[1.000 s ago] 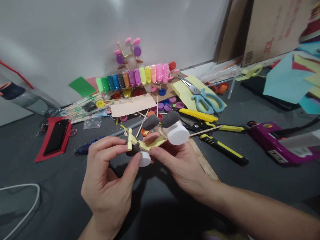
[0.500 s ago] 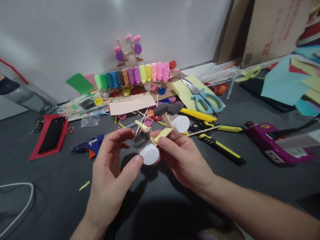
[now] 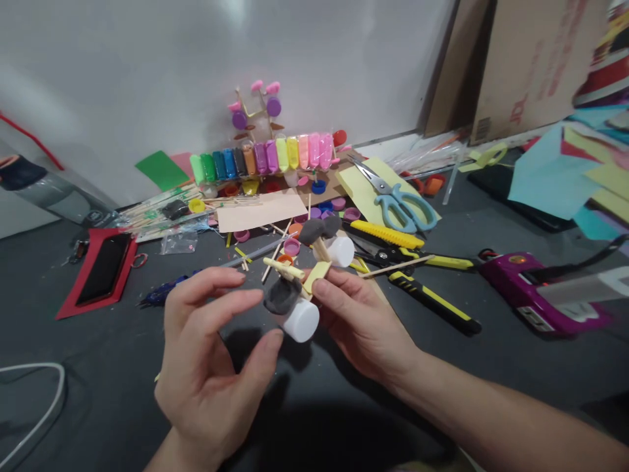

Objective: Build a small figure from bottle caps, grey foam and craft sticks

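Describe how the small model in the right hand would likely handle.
The small model is probably light: its yellow strip looks thin. Its white cylinders might make it roll. The dark grey lumps look claylike, so could dent if squeezed.

Cardboard panel [image 3: 533, 72] read "JDL" [image 3: 519, 110] in red; other red lettering [image 3: 565, 52] on it was too blurred to read.

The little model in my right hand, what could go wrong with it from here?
Your right hand pinches the model at its yellow strip, which might bend. Your left hand, open beside the dark clay, could dent it. The pale crosspiece juts out and might get knocked loose.
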A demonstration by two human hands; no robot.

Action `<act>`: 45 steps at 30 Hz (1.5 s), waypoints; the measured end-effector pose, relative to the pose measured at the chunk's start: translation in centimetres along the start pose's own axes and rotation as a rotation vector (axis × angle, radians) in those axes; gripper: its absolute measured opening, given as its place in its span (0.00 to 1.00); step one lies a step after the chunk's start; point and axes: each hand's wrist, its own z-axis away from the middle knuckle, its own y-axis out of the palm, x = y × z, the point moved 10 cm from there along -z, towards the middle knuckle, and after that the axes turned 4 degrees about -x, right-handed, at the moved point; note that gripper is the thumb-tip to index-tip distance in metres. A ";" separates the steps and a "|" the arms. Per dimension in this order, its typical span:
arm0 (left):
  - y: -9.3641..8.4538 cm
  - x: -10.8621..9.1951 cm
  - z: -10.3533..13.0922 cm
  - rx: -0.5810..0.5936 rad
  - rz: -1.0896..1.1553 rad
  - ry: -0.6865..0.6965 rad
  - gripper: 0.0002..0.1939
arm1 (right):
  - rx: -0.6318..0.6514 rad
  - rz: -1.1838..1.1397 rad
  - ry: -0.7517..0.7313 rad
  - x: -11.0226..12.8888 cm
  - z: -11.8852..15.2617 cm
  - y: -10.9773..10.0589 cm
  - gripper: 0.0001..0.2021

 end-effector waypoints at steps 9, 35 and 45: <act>0.0 -0.7 0.4 -0.011 -0.134 0.050 0.12 | 0.025 0.103 -0.100 0.9 0.5 0.6 0.10; -0.3 -1.7 -0.3 0.015 -0.330 0.058 0.09 | 0.075 0.130 -0.122 0.2 0.8 1.8 0.06; -0.4 -2.0 -0.2 0.020 -0.343 0.084 0.09 | 0.076 0.165 -0.125 0.2 0.8 1.7 0.05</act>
